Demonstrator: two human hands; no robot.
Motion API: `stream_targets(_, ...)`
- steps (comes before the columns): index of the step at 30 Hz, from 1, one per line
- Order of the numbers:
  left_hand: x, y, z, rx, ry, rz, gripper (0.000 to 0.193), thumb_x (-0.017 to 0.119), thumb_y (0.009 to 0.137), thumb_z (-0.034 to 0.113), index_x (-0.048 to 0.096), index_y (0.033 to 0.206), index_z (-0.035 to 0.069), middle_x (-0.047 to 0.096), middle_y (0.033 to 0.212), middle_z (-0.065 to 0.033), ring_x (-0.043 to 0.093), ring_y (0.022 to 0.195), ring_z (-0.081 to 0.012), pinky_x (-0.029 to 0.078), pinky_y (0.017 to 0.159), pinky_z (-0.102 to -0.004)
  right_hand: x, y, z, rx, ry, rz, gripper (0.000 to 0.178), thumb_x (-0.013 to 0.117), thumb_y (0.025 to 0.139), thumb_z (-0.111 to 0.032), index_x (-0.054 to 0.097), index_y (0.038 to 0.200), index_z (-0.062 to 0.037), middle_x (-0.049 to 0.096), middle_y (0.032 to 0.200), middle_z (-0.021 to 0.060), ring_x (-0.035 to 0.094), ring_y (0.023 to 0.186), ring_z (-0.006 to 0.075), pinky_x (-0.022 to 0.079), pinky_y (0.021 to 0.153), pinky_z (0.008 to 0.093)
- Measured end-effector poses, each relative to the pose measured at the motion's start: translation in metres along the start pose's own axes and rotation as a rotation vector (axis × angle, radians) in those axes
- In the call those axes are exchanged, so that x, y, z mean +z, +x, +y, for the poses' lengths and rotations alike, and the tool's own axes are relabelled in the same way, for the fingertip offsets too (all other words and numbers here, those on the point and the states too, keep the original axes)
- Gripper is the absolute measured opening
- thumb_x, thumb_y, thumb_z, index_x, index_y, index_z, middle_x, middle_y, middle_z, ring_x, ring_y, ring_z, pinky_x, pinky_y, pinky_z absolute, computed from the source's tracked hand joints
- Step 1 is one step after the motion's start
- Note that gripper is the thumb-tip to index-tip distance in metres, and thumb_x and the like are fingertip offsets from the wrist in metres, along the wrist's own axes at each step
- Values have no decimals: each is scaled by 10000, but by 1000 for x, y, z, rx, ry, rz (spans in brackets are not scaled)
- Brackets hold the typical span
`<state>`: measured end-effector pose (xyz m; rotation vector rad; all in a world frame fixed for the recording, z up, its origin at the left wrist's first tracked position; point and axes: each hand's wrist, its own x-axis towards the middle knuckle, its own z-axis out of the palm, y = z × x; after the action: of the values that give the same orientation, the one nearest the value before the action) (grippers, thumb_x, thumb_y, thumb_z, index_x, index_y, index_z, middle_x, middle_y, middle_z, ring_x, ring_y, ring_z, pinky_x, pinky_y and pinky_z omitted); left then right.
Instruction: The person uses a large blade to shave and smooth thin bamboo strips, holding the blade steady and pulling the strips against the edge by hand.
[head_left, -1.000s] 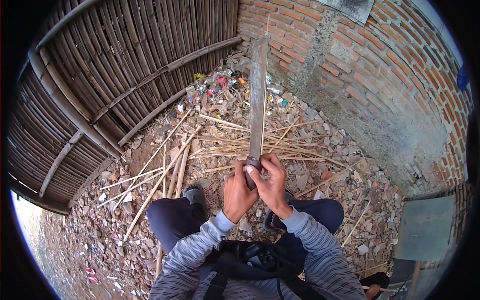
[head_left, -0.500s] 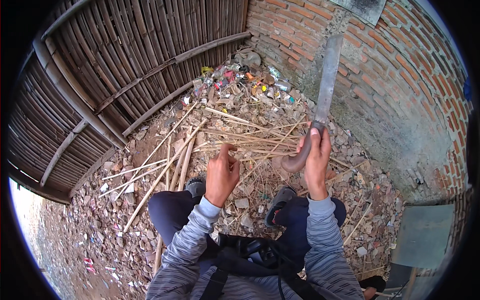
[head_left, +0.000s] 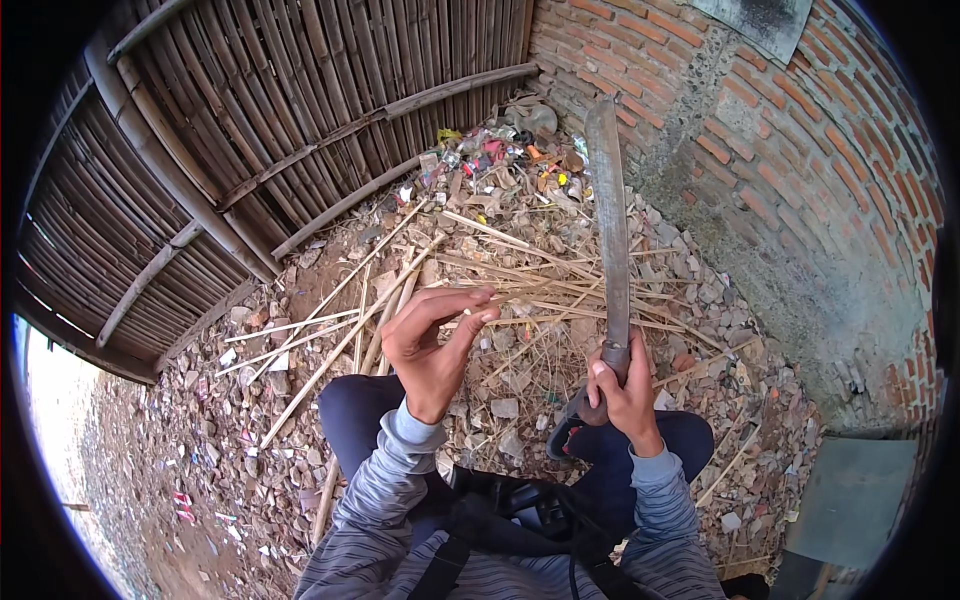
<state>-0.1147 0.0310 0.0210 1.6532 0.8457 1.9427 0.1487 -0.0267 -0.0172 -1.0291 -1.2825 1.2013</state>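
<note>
My right hand (head_left: 622, 395) is wrapped round the dark curved handle of a machete (head_left: 612, 220). Its long grey blade points up and away, clear of the ground. To the left, my left hand (head_left: 430, 345) is raised over the rubble with thumb and fingers stretched toward each other, a narrow gap between their tips. I see nothing held in it. Beyond that hand, thin split bamboo strips (head_left: 540, 265) lie loosely crossed on the ground. Longer bamboo strips (head_left: 345, 350) slant down to the left beside my knee.
A bamboo fence (head_left: 330, 90) closes off the left and back, and a brick wall (head_left: 800, 200) the right. Litter (head_left: 520, 155) is heaped in their corner. Stony rubble (head_left: 230, 420) covers the ground. A flat grey panel (head_left: 855, 495) stands at lower right.
My right hand has drawn the machete down toward me, and the blade now leans slightly left. My left hand has turned, its fingers reaching out to the right.
</note>
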Motion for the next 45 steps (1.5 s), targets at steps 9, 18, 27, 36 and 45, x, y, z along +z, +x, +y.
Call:
stream_targets(9, 6, -3, 48, 30, 36, -162, 244, 713, 875, -153, 781, 1078, -34, 790, 1011, -176, 790, 915, -249, 653, 792, -310, 10, -45, -56, 35, 170, -172, 345, 623, 968, -54, 387, 1219, -28, 559, 849, 96, 494, 566, 83, 438, 512, 266)
stream_targets(18, 6, -7, 61, 35, -88, -265, 351, 662, 846, -195, 786, 1128, -25, 794, 1062, -168, 783, 1016, -288, 655, 867, -347, 0, -77, -77, 34, 55, -295, 433, 788, 934, -163, 485, 1178, 27, 680, 803, 106, 650, 670, 117, 529, 609, 265)
stream_targets(27, 2, -4, 73, 63, -124, -295, 434, 618, 819, -230, 788, 1153, -9, 776, 1119, -175, 772, 1047, -314, 653, 884, -369, -2, -85, -90, -41, -63, -351, 492, 836, 926, -218, 515, 1194, 41, 721, 838, 115, 713, 747, 135, 567, 675, 276)
stream_targets(36, 5, -10, 67, 31, -175, -277, 399, 638, 807, -216, 803, 1107, -11, 776, 1069, -166, 773, 986, -285, 641, 848, -351, 0, -91, -86, -31, -67, -358, 486, 835, 925, -204, 516, 1193, 47, 730, 851, 121, 724, 764, 143, 571, 685, 280)
stream_targets(45, 3, -13, 61, 51, -121, -291, 319, 697, 801, -166, 813, 1056, -14, 775, 1032, -160, 771, 936, -278, 623, 834, -348, -1, -86, -93, -71, -158, -406, 485, 849, 910, -188, 526, 1184, 48, 724, 832, 100, 709, 740, 129, 563, 677, 278)
